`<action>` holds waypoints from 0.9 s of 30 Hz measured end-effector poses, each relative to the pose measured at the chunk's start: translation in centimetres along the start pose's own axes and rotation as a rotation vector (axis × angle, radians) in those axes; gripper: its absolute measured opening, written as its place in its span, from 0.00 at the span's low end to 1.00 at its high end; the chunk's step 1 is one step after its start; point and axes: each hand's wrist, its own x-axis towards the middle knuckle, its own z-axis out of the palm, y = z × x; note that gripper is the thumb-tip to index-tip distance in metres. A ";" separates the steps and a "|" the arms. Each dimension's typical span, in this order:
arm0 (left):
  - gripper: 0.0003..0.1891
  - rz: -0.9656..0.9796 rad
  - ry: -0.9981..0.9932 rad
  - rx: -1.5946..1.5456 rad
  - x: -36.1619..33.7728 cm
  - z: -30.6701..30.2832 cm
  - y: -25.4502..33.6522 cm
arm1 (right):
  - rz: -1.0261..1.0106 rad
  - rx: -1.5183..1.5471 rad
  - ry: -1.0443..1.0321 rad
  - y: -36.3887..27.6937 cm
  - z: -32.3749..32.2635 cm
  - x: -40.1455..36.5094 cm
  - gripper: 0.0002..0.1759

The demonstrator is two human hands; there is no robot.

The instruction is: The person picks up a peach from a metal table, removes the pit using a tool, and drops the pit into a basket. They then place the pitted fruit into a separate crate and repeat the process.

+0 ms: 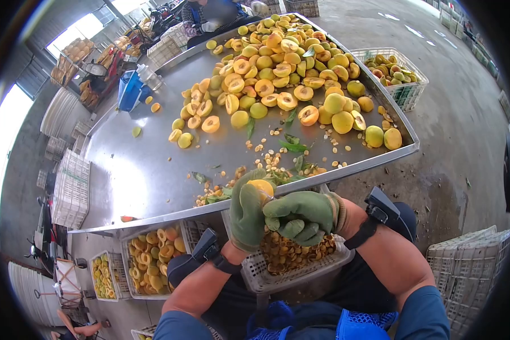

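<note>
My left hand point(246, 218), in a green glove, is closed around a yellow peach point(262, 187) at the near edge of the metal table point(130, 164). Against its right side is my gloved right hand point(301, 215), fingers curled; whatever lies inside them is hidden. Both hands are above a white crate of brown pits point(292, 252). Just beyond them, leaves and pale pits point(272, 160) are strewn on the tabletop. Farther back spreads a large heap of whole and halved peaches point(277, 68).
Crates of peach halves point(156, 255) stand on the floor at left. Another fruit crate point(399, 79) is beyond the table's right edge. Stacked crates point(464, 272) are at my right. A blue container point(129, 90) sits at the far left corner, and another person point(209, 25) is across the table.
</note>
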 end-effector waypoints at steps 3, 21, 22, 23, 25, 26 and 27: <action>0.24 -0.137 -0.102 -0.231 -0.2 -1.2 0.3 | -0.004 0.300 -0.308 1.5 -1.4 0.9 0.20; 0.19 -0.315 0.205 0.406 -4.4 -22.9 5.4 | 0.199 -1.517 0.487 6.3 4.8 -0.6 0.22; 0.19 -0.055 0.144 0.827 -6.2 -27.2 2.8 | 0.192 -1.535 0.452 6.3 4.6 -0.8 0.23; 0.20 0.159 0.070 1.316 -8.6 -32.0 0.6 | 0.190 -1.550 0.427 6.4 4.4 -1.0 0.23; 0.23 0.188 -0.011 1.643 -14.9 -43.3 -5.0 | 0.239 -1.611 0.390 6.3 3.8 -1.2 0.23; 0.22 -0.042 0.161 1.472 -17.3 -48.4 -8.2 | 0.301 -1.643 0.390 6.4 3.2 -1.3 0.22; 0.21 -0.281 0.524 0.948 -16.3 -48.0 -8.0 | 0.253 -1.731 0.294 7.2 1.4 -1.2 0.23</action>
